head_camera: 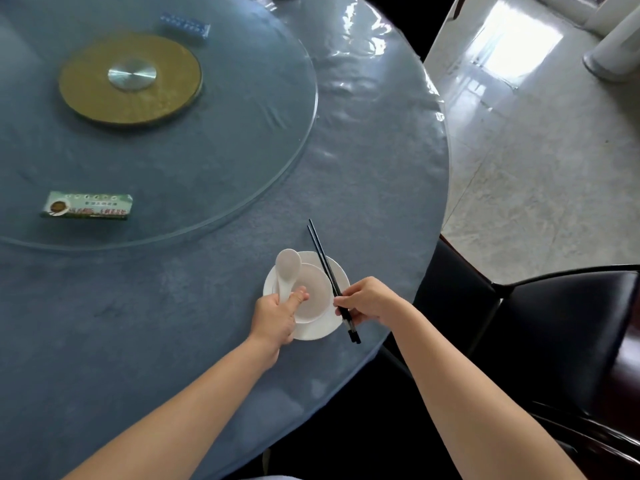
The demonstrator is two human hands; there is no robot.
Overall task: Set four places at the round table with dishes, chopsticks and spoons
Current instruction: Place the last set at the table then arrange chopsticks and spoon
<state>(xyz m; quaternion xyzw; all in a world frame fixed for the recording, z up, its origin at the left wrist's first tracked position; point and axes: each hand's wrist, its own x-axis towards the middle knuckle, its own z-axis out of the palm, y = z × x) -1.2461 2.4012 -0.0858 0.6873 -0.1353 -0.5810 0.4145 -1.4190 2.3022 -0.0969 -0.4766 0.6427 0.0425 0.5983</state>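
Two chopsticks (323,261) cross the plate (342,278), pinched by right grip (370,301); left grip (273,318) clasps the spoon (287,268); box (86,206) lettering unreadable.

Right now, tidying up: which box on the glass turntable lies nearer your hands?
The green box; the blue box lies far off, beyond the gold disc.

Nothing here reads clearly. The green box (87,206) at the left of the frame carries pale characters and red lettering, all too blurred to make out; the blue box (185,26) at the upper left shows only white specks.
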